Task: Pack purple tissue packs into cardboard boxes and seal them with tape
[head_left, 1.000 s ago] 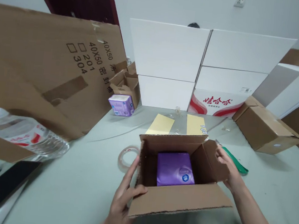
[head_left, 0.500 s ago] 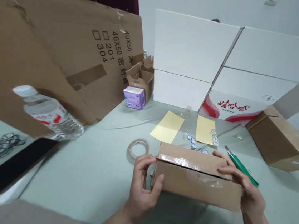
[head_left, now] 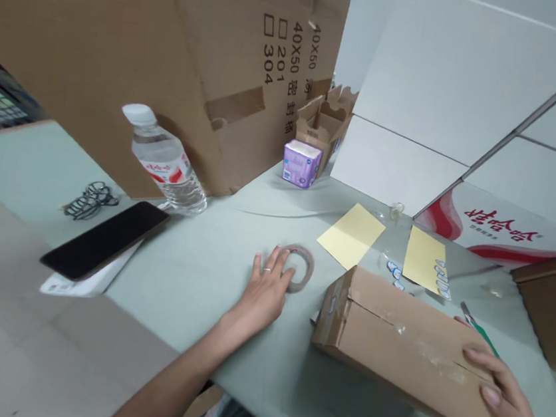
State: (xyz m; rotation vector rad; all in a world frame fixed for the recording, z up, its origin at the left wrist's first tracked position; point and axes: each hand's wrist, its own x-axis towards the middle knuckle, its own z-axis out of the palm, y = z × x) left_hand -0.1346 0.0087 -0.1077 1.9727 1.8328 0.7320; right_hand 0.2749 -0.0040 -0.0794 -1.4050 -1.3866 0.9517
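A small brown cardboard box (head_left: 394, 335) lies closed on the pale green table, old tape along its top seam. My right hand (head_left: 511, 409) rests on its near right end, fingers curled over the top edge. My left hand (head_left: 266, 287) lies flat on the table with fingers stretched out, its fingertips on a roll of clear tape (head_left: 298, 268) just left of the box.
Behind stand a large brown carton (head_left: 140, 52) and white boxes (head_left: 445, 100). A water bottle (head_left: 166, 159), black phone (head_left: 104, 239), hair ties (head_left: 89, 199), purple tissue pack (head_left: 302, 163), two yellow sheets (head_left: 351, 235), stickers and a green-handled tool (head_left: 482, 331) lie around.
The box flaps were folded shut. My left hand left the box and reached left to the tape roll. My right hand stayed on the box, which swung round. The view turned left.
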